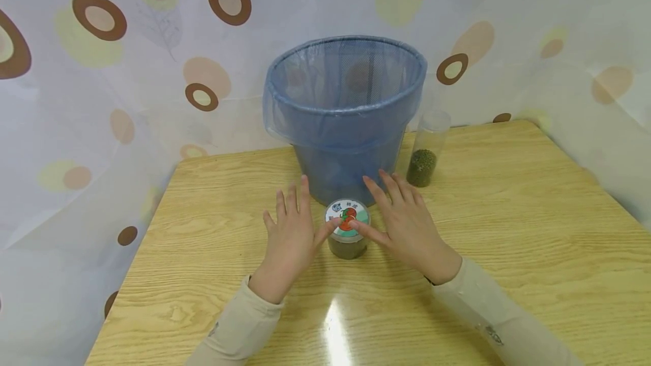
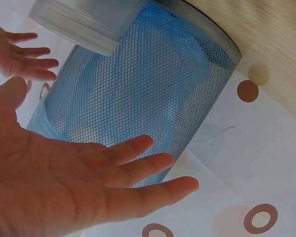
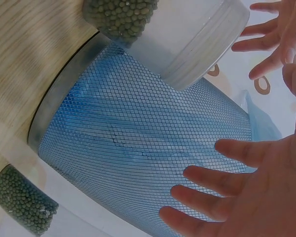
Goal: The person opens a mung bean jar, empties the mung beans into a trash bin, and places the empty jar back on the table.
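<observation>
A clear plastic jar [image 1: 348, 248] with a tomato picture on its lid stands on the table between both hands. Green mung beans [image 3: 122, 19] fill its lower part in the right wrist view. My left hand [image 1: 291, 236] hovers at the jar's left with fingers spread and straight. On the other side, my right hand [image 1: 409, 227] is spread the same way, palm down in the head view. Both thumbs reach over the lid and overlap it there. Neither hand holds anything. Right behind the jar rises a blue-lined mesh wastebasket [image 1: 351, 154].
A tall clear bottle [image 1: 429, 143] with green beans in its bottom stands to the right of the wastebasket. The wood-grain table [image 1: 534, 242] meets a wall covering [image 1: 168, 72] with brown and yellow ovals at the back and sides.
</observation>
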